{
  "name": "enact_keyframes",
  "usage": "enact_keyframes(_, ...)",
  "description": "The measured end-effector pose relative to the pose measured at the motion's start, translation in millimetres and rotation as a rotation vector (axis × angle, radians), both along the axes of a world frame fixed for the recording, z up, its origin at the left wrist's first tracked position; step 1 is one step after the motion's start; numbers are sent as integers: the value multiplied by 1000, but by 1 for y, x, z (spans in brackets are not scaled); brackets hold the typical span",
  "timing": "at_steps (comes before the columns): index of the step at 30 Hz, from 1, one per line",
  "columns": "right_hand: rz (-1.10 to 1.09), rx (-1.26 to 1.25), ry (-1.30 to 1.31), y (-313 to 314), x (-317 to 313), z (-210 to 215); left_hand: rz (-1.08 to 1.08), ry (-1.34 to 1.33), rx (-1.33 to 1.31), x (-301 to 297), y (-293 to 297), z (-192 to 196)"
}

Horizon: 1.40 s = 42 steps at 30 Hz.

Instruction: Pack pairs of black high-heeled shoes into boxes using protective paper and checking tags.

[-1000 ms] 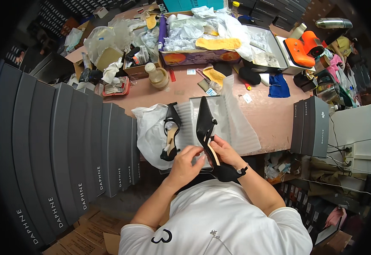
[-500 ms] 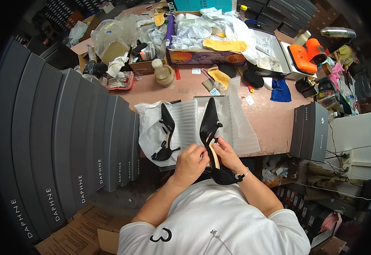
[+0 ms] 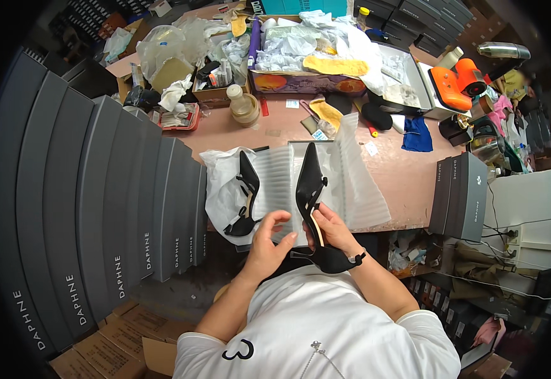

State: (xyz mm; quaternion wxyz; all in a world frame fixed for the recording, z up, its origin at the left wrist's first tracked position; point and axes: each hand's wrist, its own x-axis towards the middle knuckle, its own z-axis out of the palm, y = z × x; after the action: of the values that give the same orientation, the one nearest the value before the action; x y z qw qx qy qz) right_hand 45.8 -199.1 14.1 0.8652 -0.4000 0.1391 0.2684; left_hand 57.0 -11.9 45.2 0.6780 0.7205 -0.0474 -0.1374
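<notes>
The held black shoe (image 3: pixel 309 174) looks like smooth leather with a soft sheen, its insole (image 3: pixel 316 234) pale and matt. The second shoe (image 3: pixel 246 169) has a similar dark finish. Crinkled white tissue paper (image 3: pixel 217 183) lies by ribbed, translucent plastic wrap (image 3: pixel 275 180). The stacked boxes (image 3: pixel 29 202) are matt grey card, the tabletop (image 3: pixel 405 189) smooth, the orange device (image 3: pixel 449 88) glossy plastic, the flask (image 3: pixel 501 50) shiny metal, the blue rag (image 3: pixel 417 136) soft cloth.

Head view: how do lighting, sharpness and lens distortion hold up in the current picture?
In the head view, the pink benchtop is well lit, while the corners fall to black; in the head view, the black shoe in the right hand looks fairly sharp; also in the head view, the grey boxes at left bow visibly.
</notes>
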Motion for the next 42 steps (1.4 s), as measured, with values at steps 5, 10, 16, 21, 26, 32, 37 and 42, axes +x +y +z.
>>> enact_keyframes(5,-169,-111,-101,14,-1,-8,77,-244,213,-6,-22,15)
enact_keyframes(10,-183,-249,-168,20,-6,0,117,139,-134,-7,-15,-15)
enact_keyframes(16,-183,-312,-173,23,-7,-1,174,385,-477,-11,-18,-22)
enact_keyframes(21,-219,-346,-250,25,-14,-7,70,589,-551,-7,-10,-19)
enact_keyframes(26,-66,-123,-95,14,-12,-2,21,775,-646,-2,1,-21)
enact_keyframes(32,223,-24,15,23,-10,1,16,687,-697,7,-2,-40)
enact_keyframes(37,264,-518,-255,5,-1,36,158,493,-726,14,0,-14)
enact_keyframes(42,142,-590,-282,24,-12,36,198,553,-773,13,-2,-18)
